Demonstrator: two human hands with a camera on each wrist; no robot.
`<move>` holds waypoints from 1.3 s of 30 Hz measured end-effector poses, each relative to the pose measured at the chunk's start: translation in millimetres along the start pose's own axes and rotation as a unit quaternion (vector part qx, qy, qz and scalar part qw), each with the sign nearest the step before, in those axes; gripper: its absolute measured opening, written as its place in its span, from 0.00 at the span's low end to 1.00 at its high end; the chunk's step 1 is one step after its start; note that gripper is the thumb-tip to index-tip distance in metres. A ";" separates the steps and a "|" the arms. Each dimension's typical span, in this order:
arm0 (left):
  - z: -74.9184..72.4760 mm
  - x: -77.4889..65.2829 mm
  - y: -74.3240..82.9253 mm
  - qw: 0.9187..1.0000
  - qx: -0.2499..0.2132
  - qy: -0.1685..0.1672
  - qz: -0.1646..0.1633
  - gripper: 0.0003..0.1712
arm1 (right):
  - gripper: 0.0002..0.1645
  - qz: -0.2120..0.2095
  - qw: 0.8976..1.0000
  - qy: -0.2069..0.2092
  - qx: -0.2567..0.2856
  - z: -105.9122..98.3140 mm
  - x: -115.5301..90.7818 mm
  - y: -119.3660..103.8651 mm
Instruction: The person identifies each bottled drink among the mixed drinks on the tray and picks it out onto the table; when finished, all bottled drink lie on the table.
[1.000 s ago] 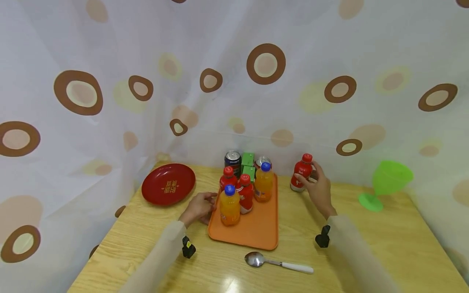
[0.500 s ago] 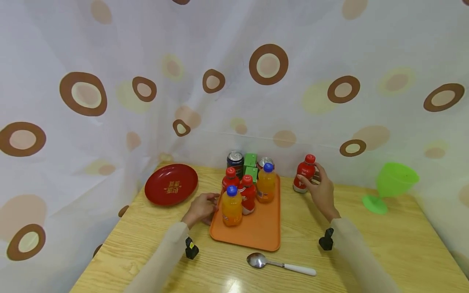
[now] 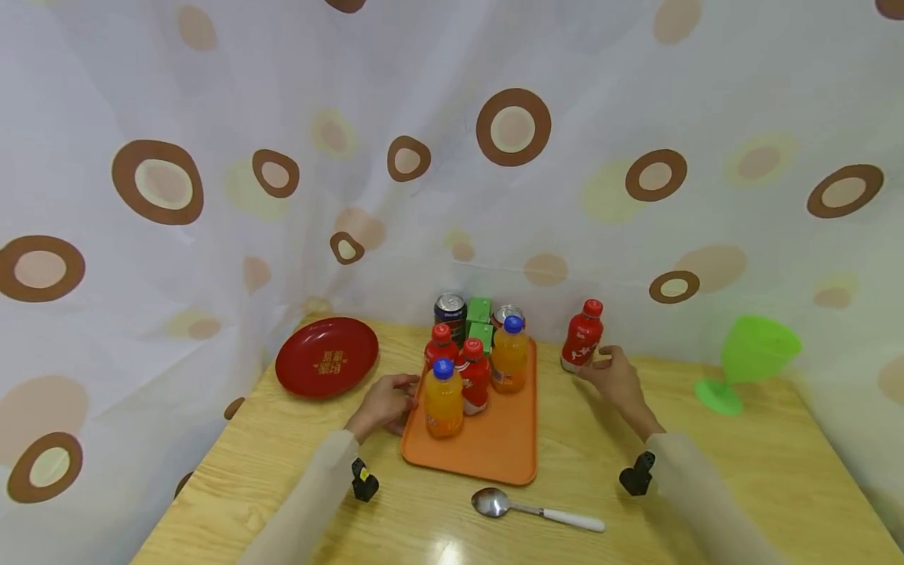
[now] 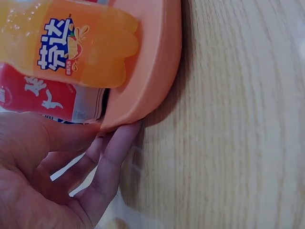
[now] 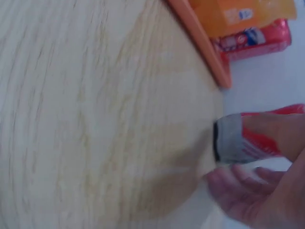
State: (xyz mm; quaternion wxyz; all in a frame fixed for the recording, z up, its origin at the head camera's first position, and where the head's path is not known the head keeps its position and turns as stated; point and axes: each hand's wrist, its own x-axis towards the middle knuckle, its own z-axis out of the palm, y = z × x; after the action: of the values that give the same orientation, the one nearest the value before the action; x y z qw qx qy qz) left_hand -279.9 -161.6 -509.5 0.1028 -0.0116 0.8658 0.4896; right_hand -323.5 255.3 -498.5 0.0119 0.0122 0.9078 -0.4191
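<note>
My left hand [image 3: 381, 402] pinches the left rim of the orange tray [image 3: 497, 447], thumb on top and fingers underneath in the left wrist view. On the tray stand two orange soda bottles [image 3: 443, 404] with blue caps, red bottles [image 3: 474, 380], green cartons [image 3: 479, 308] and cans [image 3: 450, 310]. Another red bottle [image 3: 582, 337] stands upright on the table right of the tray. Low beside its base is my right hand [image 3: 617, 384], fingers loosely bent and not closed round it. In the right wrist view the thumb overlaps that bottle [image 5: 231, 138], and the hand is blurred.
A dark red plate [image 3: 327, 357] lies at the back left. In front of the tray is a spoon [image 3: 523, 506] with a white handle. A green goblet [image 3: 756, 349] stands at the right. A patterned curtain [image 3: 438, 220] hangs behind the table.
My right hand has let go of the red bottle's upper part and moved down beside its base. The bottle still stands in place. My left hand keeps its hold on the tray.
</note>
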 end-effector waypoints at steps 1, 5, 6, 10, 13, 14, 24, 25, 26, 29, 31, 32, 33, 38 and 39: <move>0.5 0.0 0.6 1.000 0.004 0.003 0.004 0.28 | 0.36 -0.001 1.000 -0.005 -0.014 -1.1 -2.4 -1.5; 1.9 0.0 2.9 1.000 0.020 0.014 0.015 0.28 | 0.16 -0.040 0.998 -0.012 -0.044 -4.6 -9.7 -10.7; 2.2 -0.3 3.0 1.000 0.024 0.015 0.014 0.28 | 0.13 -0.051 0.998 -0.014 -0.036 -4.6 -11.9 -13.0; 1.7 -1.1 3.1 1.000 0.026 0.010 0.006 0.29 | 0.09 -0.082 0.996 -0.026 0.013 -3.5 -21.4 -22.9; -0.2 -1.5 4.2 1.000 0.025 0.005 0.004 0.27 | 0.10 -0.095 0.994 -0.024 0.047 -1.4 -25.5 -32.6; -1.1 -1.8 4.5 1.000 0.026 0.003 0.006 0.26 | 0.10 -0.102 0.993 -0.023 0.059 -0.5 -26.7 -36.0; -2.6 -5.8 3.1 0.998 -0.052 -0.032 -0.036 0.25 | 0.14 -0.172 0.971 -0.032 0.162 18.2 -26.0 -68.8; -3.1 -5.7 2.4 0.997 -0.057 -0.035 -0.037 0.25 | 0.14 -0.173 0.971 -0.027 0.162 19.7 -24.8 -72.3; -3.6 -5.4 2.0 0.996 -0.065 -0.037 -0.041 0.25 | 0.14 -0.173 0.971 -0.023 0.164 20.6 -23.5 -76.0; -5.3 -4.4 1.3 0.996 -0.072 -0.040 -0.042 0.25 | 0.15 -0.173 0.970 -0.006 0.170 22.6 -16.7 -86.5; -5.9 -3.5 1.8 0.996 -0.071 -0.035 -0.043 0.25 | 0.17 -0.172 0.969 0.002 0.177 23.7 -12.1 -92.9; -5.8 -3.2 2.4 0.996 -0.070 -0.033 -0.042 0.24 | 0.18 -0.172 0.968 0.002 0.182 24.3 -10.4 -95.5; -5.7 -3.0 2.9 0.996 -0.069 -0.032 -0.039 0.24 | 0.19 -0.171 0.969 0.002 0.180 25.5 -9.0 -97.4; -2.7 -4.4 3.3 0.996 -0.076 -0.028 -0.034 0.24 | 0.24 -0.164 0.967 -0.026 0.191 34.7 -6.8 -96.1; -1.2 -4.9 2.8 0.996 -0.074 -0.026 -0.030 0.24 | 0.25 -0.166 0.967 -0.030 0.193 36.2 -6.5 -94.2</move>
State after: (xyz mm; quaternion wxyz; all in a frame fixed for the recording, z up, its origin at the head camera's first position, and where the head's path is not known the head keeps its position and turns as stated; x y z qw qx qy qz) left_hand -275.6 -161.6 -505.6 0.1389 -0.0325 0.8233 0.5494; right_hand -319.6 166.6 -450.1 -0.0327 -0.1490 0.7983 -0.5826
